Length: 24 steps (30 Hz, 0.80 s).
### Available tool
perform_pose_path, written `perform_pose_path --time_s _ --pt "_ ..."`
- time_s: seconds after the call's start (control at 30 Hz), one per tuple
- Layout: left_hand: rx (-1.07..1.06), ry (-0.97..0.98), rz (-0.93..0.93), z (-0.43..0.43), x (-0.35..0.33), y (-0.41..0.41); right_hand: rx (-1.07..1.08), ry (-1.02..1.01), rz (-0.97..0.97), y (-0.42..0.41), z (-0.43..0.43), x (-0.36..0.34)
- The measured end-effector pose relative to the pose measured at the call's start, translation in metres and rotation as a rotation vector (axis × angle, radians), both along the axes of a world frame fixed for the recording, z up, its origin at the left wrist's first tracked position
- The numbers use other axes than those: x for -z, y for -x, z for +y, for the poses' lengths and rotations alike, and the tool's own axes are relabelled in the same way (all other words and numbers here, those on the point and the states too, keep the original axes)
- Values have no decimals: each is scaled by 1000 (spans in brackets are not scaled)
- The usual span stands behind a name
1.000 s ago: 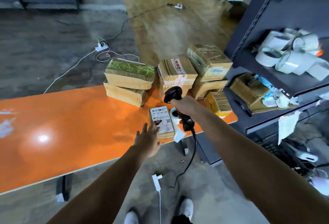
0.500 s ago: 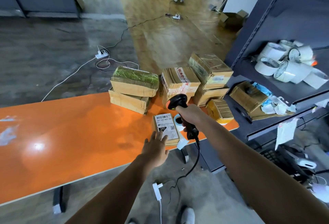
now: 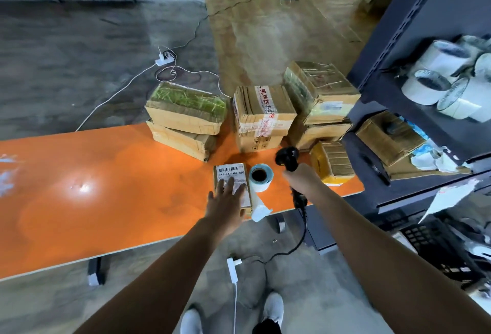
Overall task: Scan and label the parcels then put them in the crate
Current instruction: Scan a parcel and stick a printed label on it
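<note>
Since a moment ago, the left hand (image 3: 225, 200) has slid forward; its straight fingers now lie flat on the small parcel (image 3: 230, 171) at the orange table's (image 3: 106, 187) near edge. The parcel's long side points away from the person. The right hand (image 3: 301, 178), past the label roll (image 3: 261, 177), grips the scanner (image 3: 287, 158).

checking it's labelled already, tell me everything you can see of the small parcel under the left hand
The small parcel is a flat brown cardboard box lying at the near edge of the orange table. A white label with a barcode and printed number covers its top. The left hand rests on the label, fingers straight. The label roll sits close on its right; contact unclear.
</note>
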<state>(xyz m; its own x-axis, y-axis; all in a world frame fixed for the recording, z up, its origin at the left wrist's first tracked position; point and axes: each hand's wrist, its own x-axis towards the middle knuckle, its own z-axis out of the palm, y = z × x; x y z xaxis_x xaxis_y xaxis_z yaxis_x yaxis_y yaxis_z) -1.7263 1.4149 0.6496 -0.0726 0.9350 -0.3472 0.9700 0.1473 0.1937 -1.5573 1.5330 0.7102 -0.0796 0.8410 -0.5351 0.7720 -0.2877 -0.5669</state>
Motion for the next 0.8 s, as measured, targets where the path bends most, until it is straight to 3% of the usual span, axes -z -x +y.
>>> perform_pose_path --time_s 0.37,0.57,0.67,0.73,0.8 --pt "-93 4 85 18 13 -12 -196 -114 -104 1 32 69" --pt "-90 -17 83 14 8 -10 -202 -118 -143 4 32 74" --pt "-94 -8 82 13 5 -6 -195 -338 -244 10 21 64" --pt "-112 -3 76 13 3 -2 -307 -473 -217 19 13 59" --pt "-128 -6 72 12 3 2 -423 -462 -166 33 7 59"
